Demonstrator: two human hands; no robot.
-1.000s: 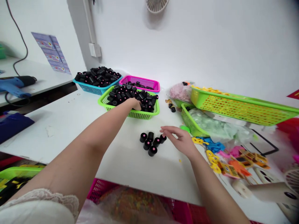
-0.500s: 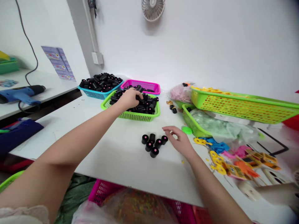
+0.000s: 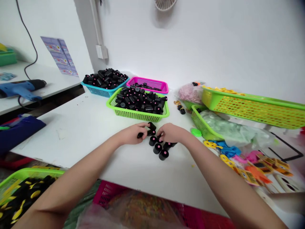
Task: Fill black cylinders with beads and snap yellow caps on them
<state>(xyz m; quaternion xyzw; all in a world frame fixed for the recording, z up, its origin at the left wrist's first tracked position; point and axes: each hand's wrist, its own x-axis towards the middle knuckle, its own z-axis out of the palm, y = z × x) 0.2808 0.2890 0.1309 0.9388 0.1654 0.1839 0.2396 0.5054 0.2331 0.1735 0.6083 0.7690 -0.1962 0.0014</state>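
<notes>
My left hand (image 3: 132,133) is closed around several small black cylinders with pink centres, just in front of the green basket (image 3: 133,114) full of the same black cylinders (image 3: 140,98). My right hand (image 3: 170,133) is curled next to it, fingers on a black cylinder at the edge of a small cluster of black cylinders (image 3: 160,149) standing on the white table (image 3: 83,127). The two hands almost touch above that cluster.
A blue basket (image 3: 100,90) and a pink basket (image 3: 147,85) of black parts stand behind. Green baskets (image 3: 252,108), plastic bags and coloured toy pieces (image 3: 243,165) crowd the right. A blue heat gun (image 3: 20,89) lies on the left bench. Baskets sit below the table's front edge.
My left hand left the green basket and came down to the table with black cylinders in it. My right hand moved left and closed over the cluster.
</notes>
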